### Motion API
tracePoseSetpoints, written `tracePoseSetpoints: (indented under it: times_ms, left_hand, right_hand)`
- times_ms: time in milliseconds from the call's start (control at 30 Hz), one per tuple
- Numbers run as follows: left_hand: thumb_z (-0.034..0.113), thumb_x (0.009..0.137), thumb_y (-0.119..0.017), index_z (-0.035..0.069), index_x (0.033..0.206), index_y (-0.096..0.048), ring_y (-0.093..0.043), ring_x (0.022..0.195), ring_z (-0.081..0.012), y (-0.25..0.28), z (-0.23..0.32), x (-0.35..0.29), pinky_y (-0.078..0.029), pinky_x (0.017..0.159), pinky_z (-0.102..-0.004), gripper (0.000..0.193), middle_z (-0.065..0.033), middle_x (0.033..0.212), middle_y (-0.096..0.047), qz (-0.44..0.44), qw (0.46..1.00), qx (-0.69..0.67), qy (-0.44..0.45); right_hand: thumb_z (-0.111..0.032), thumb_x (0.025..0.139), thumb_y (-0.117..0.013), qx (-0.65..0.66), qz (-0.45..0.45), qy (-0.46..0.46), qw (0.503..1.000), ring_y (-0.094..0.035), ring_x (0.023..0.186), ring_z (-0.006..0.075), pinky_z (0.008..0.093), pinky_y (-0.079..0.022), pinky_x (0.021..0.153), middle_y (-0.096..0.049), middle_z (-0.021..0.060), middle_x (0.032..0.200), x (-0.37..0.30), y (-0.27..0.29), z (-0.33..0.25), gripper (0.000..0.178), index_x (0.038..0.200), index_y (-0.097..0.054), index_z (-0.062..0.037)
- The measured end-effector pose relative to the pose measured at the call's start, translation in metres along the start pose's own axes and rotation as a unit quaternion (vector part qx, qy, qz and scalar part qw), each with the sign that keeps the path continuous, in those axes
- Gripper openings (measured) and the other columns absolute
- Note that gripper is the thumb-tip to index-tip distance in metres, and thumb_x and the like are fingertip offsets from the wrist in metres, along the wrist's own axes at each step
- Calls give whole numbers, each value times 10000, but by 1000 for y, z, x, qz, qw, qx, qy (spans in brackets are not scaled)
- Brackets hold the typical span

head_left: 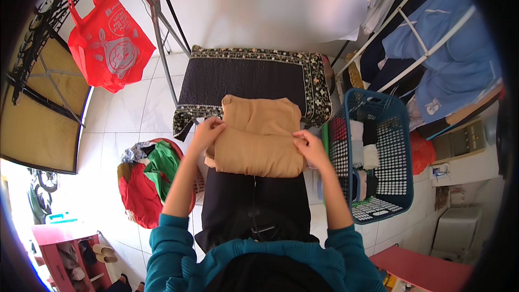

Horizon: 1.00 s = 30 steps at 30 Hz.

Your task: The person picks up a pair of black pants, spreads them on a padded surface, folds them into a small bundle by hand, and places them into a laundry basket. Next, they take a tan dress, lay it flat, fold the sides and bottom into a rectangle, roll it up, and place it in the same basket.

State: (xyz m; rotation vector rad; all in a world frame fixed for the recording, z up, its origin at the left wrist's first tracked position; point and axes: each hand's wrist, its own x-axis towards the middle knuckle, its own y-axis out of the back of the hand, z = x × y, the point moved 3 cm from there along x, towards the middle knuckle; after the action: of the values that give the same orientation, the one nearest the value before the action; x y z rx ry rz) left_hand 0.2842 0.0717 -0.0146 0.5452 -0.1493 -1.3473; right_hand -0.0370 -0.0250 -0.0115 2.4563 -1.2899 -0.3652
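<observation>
A tan cloth garment [259, 151], folded into a rough rectangle, lies partly across my lap and partly over the near edge of a black padded surface with a flowered border [243, 78]. My left hand [208, 132] pinches the garment's left side at a fold line. On the other side my right hand [311, 147] has its thumb and fingers closed on the right edge of the same fold. Soft creases run across the cloth between the two hands. Its far part lies flat beyond the fold.
At right stands a blue plastic basket [408, 151] with rolled cloths [371, 157] inside. A round basket [193, 200] at left holds a heap of red and green clothes [143, 194]. A red bag [111, 43] hangs at upper left. Clothes [432, 48] hang from a white rack at right.
</observation>
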Motion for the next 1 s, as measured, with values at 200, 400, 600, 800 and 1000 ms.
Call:
tracePoseSetpoints:
  times_ms: [200, 400, 600, 800, 1000]
  left_hand:
    - [265, 862, -611, -2, 1053, -624, -572, 980, -315, -45, -58, -9, -404, 927, -363, 328, -167, 958, -627, 235, 968, -2, -90]
    - [200, 810, -672, -7, 1038, -626, -606, 894, -302, -36, -45, -15, -471, 810, -347, 311, -172, 974, -628, 157, 985, -40, -50]
    - [134, 763, -675, 24, 1021, -597, -583, 966, -282, -30, -36, -13, -455, 826, -377, 291, -157, 1083, -598, 204, 979, 13, -13]
    - [44, 751, -538, 95, 1203, -527, -454, 1224, -235, -17, -15, -35, -353, 1010, -428, 455, -73, 1334, -466, 32, 884, 347, -312]
    - [233, 658, -686, 94, 1376, -363, -305, 1353, -299, -2, -18, -43, -239, 1096, -498, 799, -157, 1456, -314, -109, 857, 392, -315]
  right_hand:
    - [-150, 833, -620, -231, 247, 153, 928, -587, 930, 339, 391, -463, 793, -616, 156, 967, -19, -23, -20, 235, 1038, -596, -36]
    - [-172, 834, -633, -127, 66, 90, 986, -597, 868, 329, 378, -466, 741, -621, 130, 923, -5, -21, -6, 199, 974, -614, -33]
    - [-116, 763, -655, -178, 151, 165, 958, -597, 915, 293, 393, -446, 779, -633, 76, 954, 5, -38, -4, 179, 929, -630, -53]
    - [2, 672, -613, -286, -127, 255, 915, -471, 1197, 271, 462, -347, 988, -508, 71, 1285, -12, -5, 0, 594, 1246, -515, -115]
    - [-39, 635, -626, -357, -215, 213, 883, -197, 1401, 276, 502, -166, 1126, -210, 92, 1516, -34, -3, 0, 922, 1458, -226, -148]
